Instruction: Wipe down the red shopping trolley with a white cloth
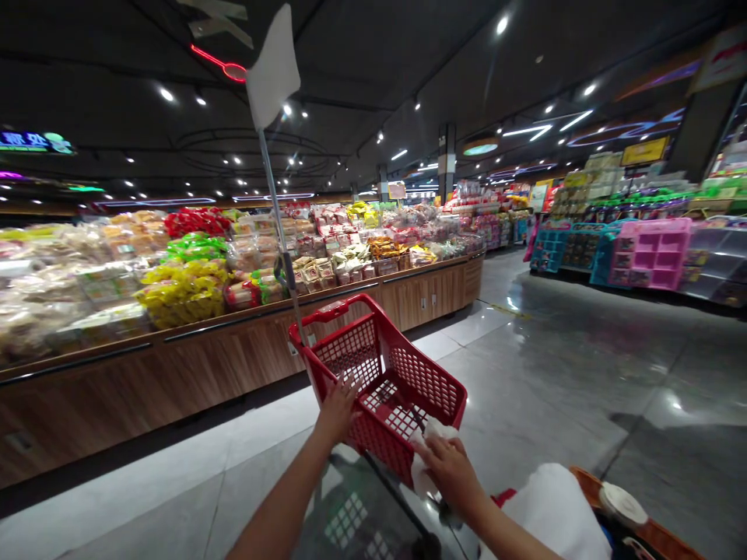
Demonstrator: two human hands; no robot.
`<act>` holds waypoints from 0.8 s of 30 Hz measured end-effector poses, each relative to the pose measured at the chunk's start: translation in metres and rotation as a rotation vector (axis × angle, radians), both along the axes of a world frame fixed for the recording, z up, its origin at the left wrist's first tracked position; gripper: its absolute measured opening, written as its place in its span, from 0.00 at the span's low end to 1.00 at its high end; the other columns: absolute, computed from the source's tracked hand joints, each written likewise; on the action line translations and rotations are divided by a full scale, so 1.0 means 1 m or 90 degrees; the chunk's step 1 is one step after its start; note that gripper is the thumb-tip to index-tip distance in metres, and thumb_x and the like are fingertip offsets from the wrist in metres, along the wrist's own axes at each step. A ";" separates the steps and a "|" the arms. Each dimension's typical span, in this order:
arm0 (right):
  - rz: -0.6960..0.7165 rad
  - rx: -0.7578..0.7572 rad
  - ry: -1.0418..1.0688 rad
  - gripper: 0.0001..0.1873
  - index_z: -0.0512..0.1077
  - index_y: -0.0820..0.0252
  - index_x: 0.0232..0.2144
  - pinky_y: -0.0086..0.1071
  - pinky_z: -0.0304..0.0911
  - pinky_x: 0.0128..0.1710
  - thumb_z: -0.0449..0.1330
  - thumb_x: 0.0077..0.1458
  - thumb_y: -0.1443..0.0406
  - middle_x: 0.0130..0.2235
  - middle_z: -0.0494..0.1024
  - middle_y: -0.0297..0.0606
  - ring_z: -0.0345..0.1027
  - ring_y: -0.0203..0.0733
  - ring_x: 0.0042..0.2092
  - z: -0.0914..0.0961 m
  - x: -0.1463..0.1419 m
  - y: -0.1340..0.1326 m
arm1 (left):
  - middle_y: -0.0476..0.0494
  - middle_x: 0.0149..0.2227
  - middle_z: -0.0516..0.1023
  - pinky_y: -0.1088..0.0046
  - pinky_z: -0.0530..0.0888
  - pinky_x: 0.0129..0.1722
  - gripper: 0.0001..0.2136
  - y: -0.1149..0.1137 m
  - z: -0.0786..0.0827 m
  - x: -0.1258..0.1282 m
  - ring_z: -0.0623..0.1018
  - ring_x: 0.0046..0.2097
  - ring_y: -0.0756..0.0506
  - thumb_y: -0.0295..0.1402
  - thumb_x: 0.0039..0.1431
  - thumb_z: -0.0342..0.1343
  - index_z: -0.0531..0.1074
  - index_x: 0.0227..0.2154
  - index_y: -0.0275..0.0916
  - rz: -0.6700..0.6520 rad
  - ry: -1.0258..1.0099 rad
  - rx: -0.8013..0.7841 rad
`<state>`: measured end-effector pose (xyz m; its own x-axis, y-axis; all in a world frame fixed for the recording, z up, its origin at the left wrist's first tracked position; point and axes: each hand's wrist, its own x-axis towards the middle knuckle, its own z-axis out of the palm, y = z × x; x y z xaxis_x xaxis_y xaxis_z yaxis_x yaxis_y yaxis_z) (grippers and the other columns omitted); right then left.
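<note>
My left hand (337, 411) rests on the near edge of a red plastic mesh shopping basket (402, 373), its fingers curled over the wall. My right hand (449, 470) presses a crumpled white wipe (423, 467) against the basket's right corner. The basket sits on a wheeled cart frame (373, 498) and looks empty where its inside shows. A metal pole (278, 225) rises from its far corner, carrying a white paper flag (273, 66).
A long wood-fronted counter (233, 358) piled with bagged snacks runs along the left. Pink and blue shelf units (650, 253) stand at the right. A white bag (554, 517) and an orange crate rim (654, 533) sit at the lower right, above a polished grey floor (554, 373).
</note>
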<state>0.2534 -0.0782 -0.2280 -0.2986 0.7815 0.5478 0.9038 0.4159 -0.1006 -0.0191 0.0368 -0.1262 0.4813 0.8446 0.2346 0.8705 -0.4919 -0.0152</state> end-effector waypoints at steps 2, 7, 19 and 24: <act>-0.022 0.017 0.006 0.25 0.69 0.42 0.53 0.42 0.62 0.44 0.61 0.54 0.70 0.50 0.76 0.42 0.70 0.50 0.48 0.003 -0.018 0.001 | 0.38 0.66 0.59 0.45 0.53 0.64 0.29 0.021 0.010 -0.011 0.51 0.68 0.34 0.34 0.57 0.55 0.58 0.62 0.45 0.001 0.050 0.001; -0.101 -0.083 0.023 0.26 0.67 0.44 0.55 0.42 0.65 0.45 0.58 0.56 0.72 0.52 0.74 0.44 0.72 0.50 0.46 0.021 -0.079 0.017 | 0.39 0.57 0.71 0.49 0.56 0.63 0.20 0.028 -0.001 -0.019 0.60 0.65 0.35 0.32 0.58 0.53 0.67 0.54 0.44 0.032 0.082 0.033; -0.128 -0.248 0.046 0.21 0.66 0.55 0.54 0.33 0.63 0.42 0.56 0.58 0.67 0.46 0.78 0.43 0.73 0.47 0.46 0.048 -0.003 0.028 | 0.37 0.55 0.70 0.58 0.58 0.64 0.17 -0.013 -0.002 0.004 0.64 0.61 0.39 0.34 0.63 0.49 0.67 0.53 0.37 0.000 0.053 0.029; -0.128 -0.218 -0.007 0.14 0.71 0.61 0.47 0.37 0.57 0.50 0.57 0.58 0.65 0.45 0.77 0.46 0.68 0.49 0.49 0.061 0.048 0.056 | 0.40 0.55 0.72 0.55 0.58 0.63 0.20 -0.001 0.041 -0.047 0.68 0.59 0.37 0.36 0.56 0.59 0.68 0.53 0.43 -0.043 0.086 0.068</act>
